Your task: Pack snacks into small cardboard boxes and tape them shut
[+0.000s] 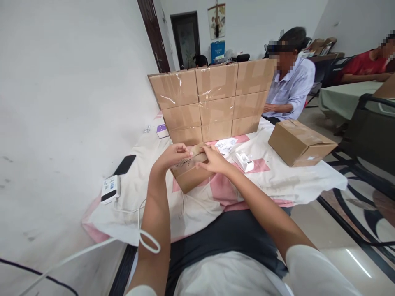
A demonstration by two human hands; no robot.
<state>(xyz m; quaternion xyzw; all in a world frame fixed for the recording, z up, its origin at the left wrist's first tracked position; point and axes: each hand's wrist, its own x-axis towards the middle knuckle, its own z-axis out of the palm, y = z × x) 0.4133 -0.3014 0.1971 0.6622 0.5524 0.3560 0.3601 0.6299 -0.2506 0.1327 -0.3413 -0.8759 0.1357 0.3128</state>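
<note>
A small cardboard box (193, 174) lies on the cloth in front of me, with dark marks along its top. My left hand (176, 156) is over the box's left side, fingertips pinched together near the top seam; what is between them, if anything, is too small to make out. On the right part of the same box rests my right hand (213, 159), its thumb and fingers apart and touching the cardboard. Just beyond the hands lies a printed white paper (226, 145). A white plastic device (243, 161) is to the right of my right hand.
A tall taped cardboard panel (216, 103) stands behind the box. A larger carton (302, 144) sits at right. At left are a black phone (124, 164), a white device (110, 189) with a cable, and a purple box (162, 131). A person (291, 84) sits beyond the panel.
</note>
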